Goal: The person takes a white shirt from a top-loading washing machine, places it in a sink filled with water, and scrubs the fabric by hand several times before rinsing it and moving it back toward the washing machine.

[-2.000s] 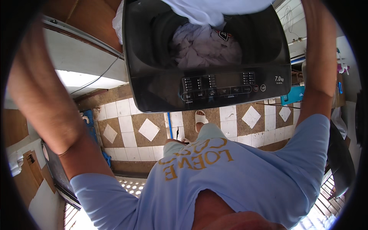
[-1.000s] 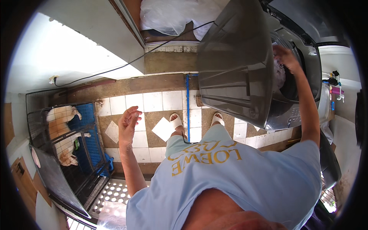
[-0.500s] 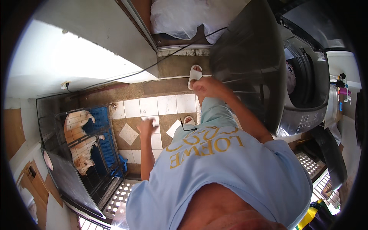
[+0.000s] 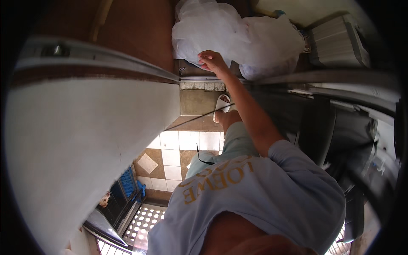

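Observation:
My right hand (image 4: pixel 212 63) reaches forward with the arm stretched out, its fingers loosely bent and a little apart, holding nothing. It appears in front of large white plastic bags (image 4: pixel 212 32) lying beyond the doorway; whether it touches them I cannot tell. A second bulging white bag (image 4: pixel 272 44) lies to the right. My left hand is out of the picture, and its arm is hidden too. One foot in a white slipper (image 4: pixel 222 108) is on the brown step (image 4: pixel 197 102) before the door sill.
A pale wall (image 4: pixel 97 140) fills the left side. A dark cable (image 4: pixel 191 117) crosses the step. Lower left stands a wire cage (image 4: pixel 121 195) with a dog partly showing. A dark washing machine (image 4: pixel 306 127) is close on my right. Beyond stands a grey ribbed box (image 4: pixel 338 42).
I have moved forward toward the doorway. My right hand has risen from near my knee and stretched ahead. My left hand has gone out of view, and the wall hides most of the cage.

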The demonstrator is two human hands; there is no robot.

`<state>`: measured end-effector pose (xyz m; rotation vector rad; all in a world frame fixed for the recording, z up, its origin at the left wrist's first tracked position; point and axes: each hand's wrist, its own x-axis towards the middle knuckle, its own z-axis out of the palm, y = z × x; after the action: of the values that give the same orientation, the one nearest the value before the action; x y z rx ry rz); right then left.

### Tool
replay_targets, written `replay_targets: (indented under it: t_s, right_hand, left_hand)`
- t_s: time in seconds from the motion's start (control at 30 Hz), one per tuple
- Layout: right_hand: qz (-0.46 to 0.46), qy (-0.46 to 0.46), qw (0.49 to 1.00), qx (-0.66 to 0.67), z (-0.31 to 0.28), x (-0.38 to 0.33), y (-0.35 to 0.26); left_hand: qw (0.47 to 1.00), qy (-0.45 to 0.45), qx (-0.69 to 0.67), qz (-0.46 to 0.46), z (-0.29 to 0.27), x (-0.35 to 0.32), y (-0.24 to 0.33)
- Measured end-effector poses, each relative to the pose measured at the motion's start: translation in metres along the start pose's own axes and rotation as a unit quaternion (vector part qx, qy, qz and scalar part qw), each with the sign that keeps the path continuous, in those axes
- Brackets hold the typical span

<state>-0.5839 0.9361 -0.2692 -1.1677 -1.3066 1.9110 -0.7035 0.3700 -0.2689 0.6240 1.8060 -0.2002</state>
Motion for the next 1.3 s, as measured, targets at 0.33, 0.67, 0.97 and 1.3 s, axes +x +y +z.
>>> replay_targets:
  t_s: [0.33, 0.67, 0.97, 1.3]
  right_hand:
    - [0.014, 0.114, 0.933, -0.341, -0.050, 0.131, 0.041]
    - [-0.006, 0.176, 0.816, -0.550, -0.040, 0.206, 0.094]
    - [-0.086, 0.086, 0.986, -0.115, -0.102, 0.256, 0.015]
    - [-0.156, 0.171, 0.795, -0.560, -0.247, 0.303, -0.187]
  left_hand:
    - [0.979, -0.107, 0.158, 0.067, -0.184, -0.033, 0.215]
    - [0.941, 0.060, -0.147, 0.297, -0.240, 0.124, 0.390]
    - [0.865, 0.294, -0.188, 0.360, -0.268, 0.295, 0.429]
    - [0.864, 0.407, 0.049, 0.292, -0.337, 0.391, 0.584]
